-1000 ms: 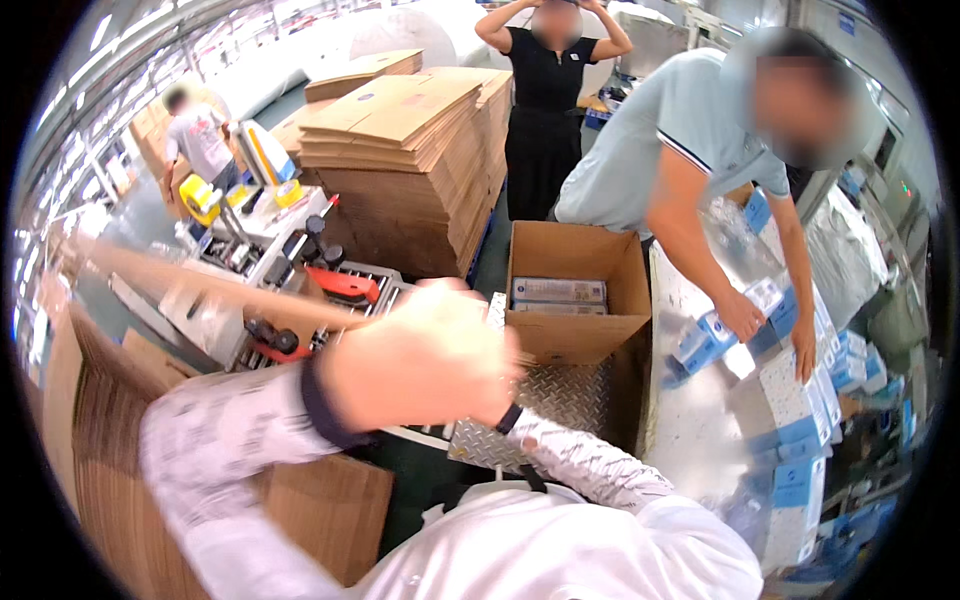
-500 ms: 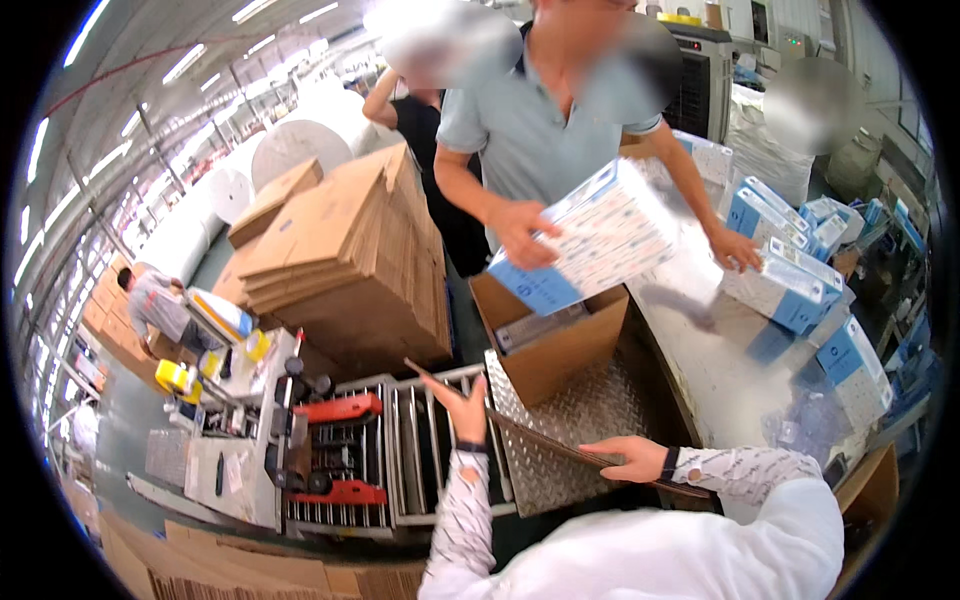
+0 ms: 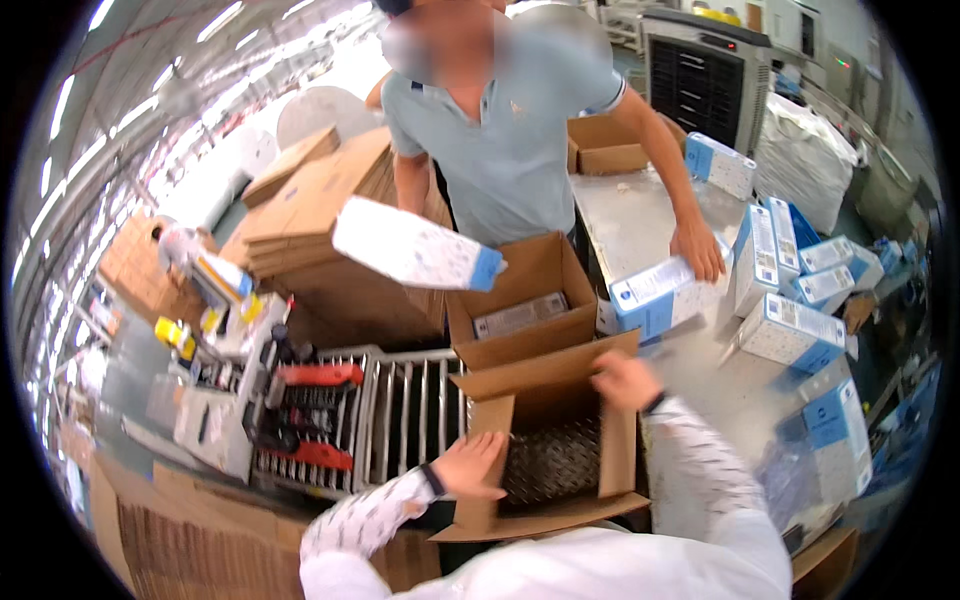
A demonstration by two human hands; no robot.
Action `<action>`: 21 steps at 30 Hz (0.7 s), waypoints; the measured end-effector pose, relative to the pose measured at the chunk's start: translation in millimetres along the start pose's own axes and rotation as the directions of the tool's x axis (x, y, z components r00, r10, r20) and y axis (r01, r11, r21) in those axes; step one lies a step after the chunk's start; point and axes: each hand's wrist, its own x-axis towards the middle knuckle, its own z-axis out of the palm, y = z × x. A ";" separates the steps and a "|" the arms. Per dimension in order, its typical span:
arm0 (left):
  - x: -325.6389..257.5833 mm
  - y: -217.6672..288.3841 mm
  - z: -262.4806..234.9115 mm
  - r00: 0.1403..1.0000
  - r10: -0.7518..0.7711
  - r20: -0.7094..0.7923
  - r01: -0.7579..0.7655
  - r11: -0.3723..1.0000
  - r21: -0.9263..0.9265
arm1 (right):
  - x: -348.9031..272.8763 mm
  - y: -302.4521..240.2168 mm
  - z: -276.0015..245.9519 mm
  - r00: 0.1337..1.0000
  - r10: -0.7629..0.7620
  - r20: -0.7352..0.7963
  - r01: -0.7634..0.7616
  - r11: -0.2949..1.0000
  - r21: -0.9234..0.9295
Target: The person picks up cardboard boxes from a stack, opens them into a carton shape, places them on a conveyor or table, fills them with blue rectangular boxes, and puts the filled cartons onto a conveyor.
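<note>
An open brown cardboard carton (image 3: pixel 555 385) stands right in front of me, its flaps spread outward. Patterned metal plate shows through its bottom. My left hand (image 3: pixel 470 467) lies on the left flap with fingers stretched and thumb apart. At the far right corner, my right hand (image 3: pixel 628 380) has its fingers bent round the cardboard edge, slightly blurred. Just beyond stands a second open carton (image 3: pixel 525 335) with a white-and-blue box (image 3: pixel 520 315) lying inside. Across from me, a person in a light blue shirt (image 3: pixel 490 150) has a white-and-blue box (image 3: pixel 415 245) above that carton and one hand on another box (image 3: pixel 660 295).
A roller conveyor (image 3: pixel 410 415) with red guides runs left. Stacked flat cartons (image 3: pixel 320 200) stand behind it, and more flattened cardboard (image 3: pixel 190 550) lies at lower left. Several white-and-blue boxes (image 3: pixel 795 330) sit on the right-hand table (image 3: pixel 700 400). Another person (image 3: pixel 185 250) works far left.
The flat folded cardboard between my hands is now an opened carton standing before me. The co-worker's box has moved left, and their other hand now rests on a nearer box.
</note>
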 end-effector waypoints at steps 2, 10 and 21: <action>44.3 20.8 21.4 0.994 -0.108 0.018 0.088 0.886 0.455 | -2.7 -5.0 65.4 0.937 -0.053 0.344 0.063 0.998 -0.016; 16.2 89.3 25.8 0.828 0.256 0.499 -0.139 0.956 -0.260 | 51.1 -27.1 -17.3 0.941 -0.320 -0.108 0.323 0.762 0.562; 57.6 31.3 8.0 0.560 0.177 -0.809 -0.028 0.980 0.195 | 37.9 -14.3 -9.3 0.741 -0.371 0.560 0.451 0.893 -0.005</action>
